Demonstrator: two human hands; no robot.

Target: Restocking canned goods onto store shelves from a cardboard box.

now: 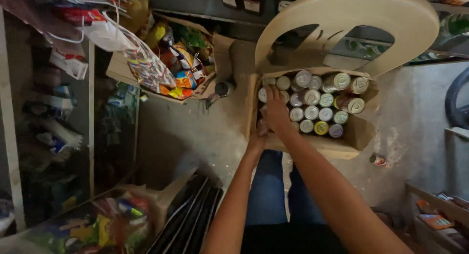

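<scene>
An open cardboard box (359, 132) rests on the seat of a beige plastic chair (342, 14) and holds several upright tin cans (312, 105) with silver lids. My right hand (275, 110) reaches into the box's left side, fingers spread over the cans there. My left hand (258, 136) sits at the box's near left edge, mostly hidden under my right wrist; its fingers cannot be seen. My legs in blue jeans (266, 190) are below the box.
A cardboard box of colourful snack packets (178, 68) sits to the left, with hanging bags (112, 34) above it. Shelves (49, 112) of goods line the left side. Another packet box (102, 222) is at bottom left. A small can (377, 160) lies on the concrete floor.
</scene>
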